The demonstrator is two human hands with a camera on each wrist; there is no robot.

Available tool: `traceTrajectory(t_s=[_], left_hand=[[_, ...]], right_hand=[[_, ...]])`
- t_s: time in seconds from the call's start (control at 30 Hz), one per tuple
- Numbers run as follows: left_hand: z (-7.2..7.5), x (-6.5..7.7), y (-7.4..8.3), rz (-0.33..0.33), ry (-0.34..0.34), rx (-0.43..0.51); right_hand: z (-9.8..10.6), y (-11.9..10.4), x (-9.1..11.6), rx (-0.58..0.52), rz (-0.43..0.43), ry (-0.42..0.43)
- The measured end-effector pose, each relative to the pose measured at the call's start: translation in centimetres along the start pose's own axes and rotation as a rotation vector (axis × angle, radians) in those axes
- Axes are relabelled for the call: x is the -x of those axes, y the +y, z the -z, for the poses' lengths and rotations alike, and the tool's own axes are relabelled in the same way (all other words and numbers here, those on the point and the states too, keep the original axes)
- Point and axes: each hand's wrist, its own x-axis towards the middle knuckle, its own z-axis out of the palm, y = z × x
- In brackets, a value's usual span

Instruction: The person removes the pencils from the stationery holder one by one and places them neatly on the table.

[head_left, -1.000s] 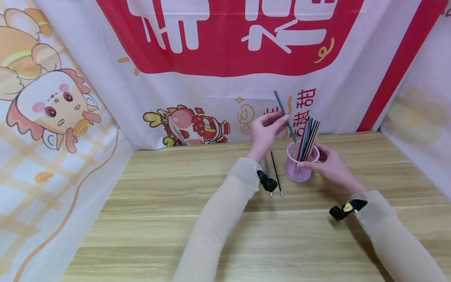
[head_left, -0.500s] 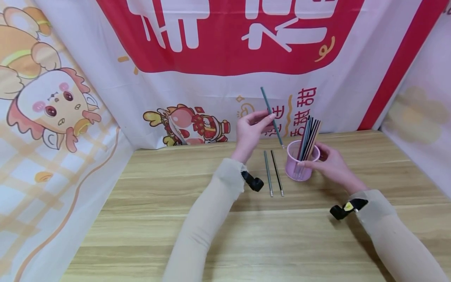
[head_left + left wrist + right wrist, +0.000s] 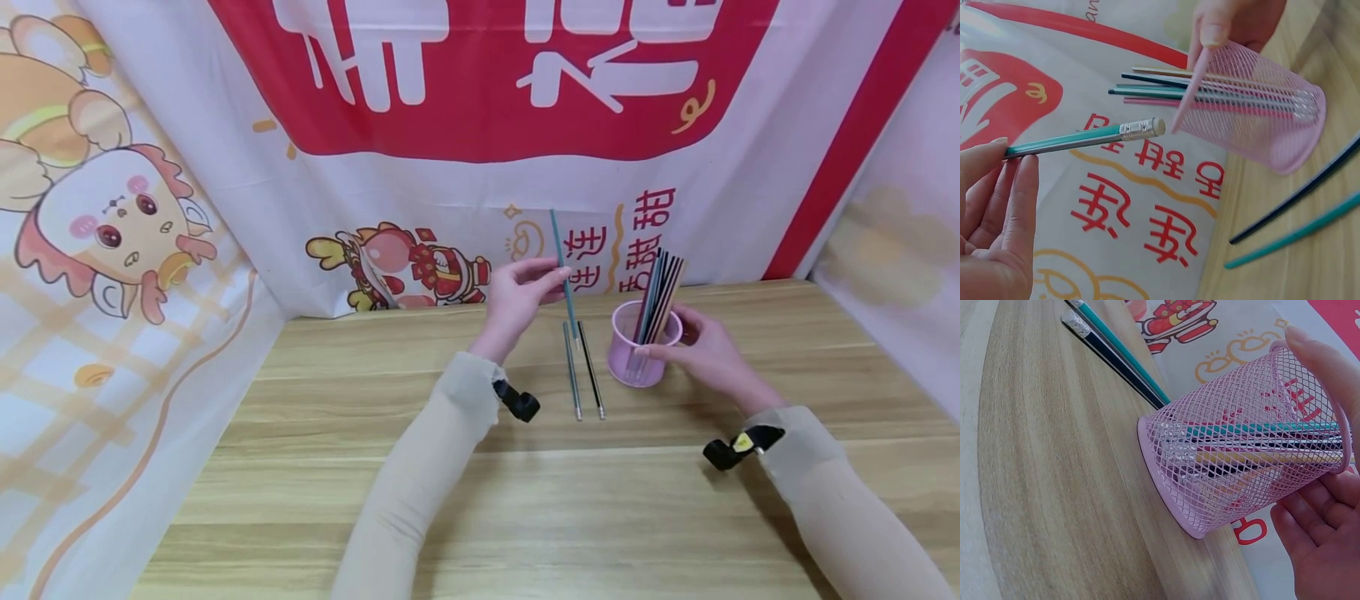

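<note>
My left hand point(image 3: 513, 300) pinches a teal pencil point(image 3: 1066, 140) between thumb and fingertips. Its metal-banded eraser end points down, overlapping the tops of two pencils on the table in the head view. Those two, one teal point(image 3: 572, 371) and one black point(image 3: 592, 371), lie side by side with their erasers toward me. To their right stands a pink mesh pencil cup point(image 3: 625, 362). My right hand point(image 3: 708, 350) grips this cup near its rim, thumb in front and fingers behind. Several pencils point(image 3: 660, 292) lean inside it, erasers at the bottom, among them teal, black, red and natural-wood ones.
The wood-grain table point(image 3: 322, 433) reaches back to a white printed cloth point(image 3: 450, 192) with red characters, hanging behind the cup. Another cloth with a cartoon figure point(image 3: 112, 225) hangs along the left side. Black wrist cameras sit on both sleeves.
My left hand has drawn the teal pencil out of the cup and moved left and slightly down, over the two lying pencils. My right hand keeps its hold on the cup.
</note>
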Motion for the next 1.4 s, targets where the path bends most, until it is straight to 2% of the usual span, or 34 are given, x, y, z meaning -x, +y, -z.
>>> traceTrajectory(t_s=[0.3,0.7,0.97,1.23,1.4], left_hand=[[1.5,0.8,-1.3,0.076,0.005,-0.021],[2.4,1.4,-3.8,0.144,0.012,-0.02],[2.6,2.0,-5.7,0.234,0.021,-0.002],[2.8,2.6,-6.7,0.257,-0.003,-0.006],[3.0,2.9,-7.4,0.294,-0.034,-0.052]], right_hand=[[-0.1,-0.2,0.1,-0.019,-0.026,0.0],[0.0,0.1,0.0,-0.007,-0.008,-0.009],[-0.1,0.1,0.0,-0.002,-0.003,-0.003],[-0.1,0.1,0.0,-0.019,-0.009,-0.006],[-0.1,-0.1,0.1,-0.025,-0.026,-0.01]])
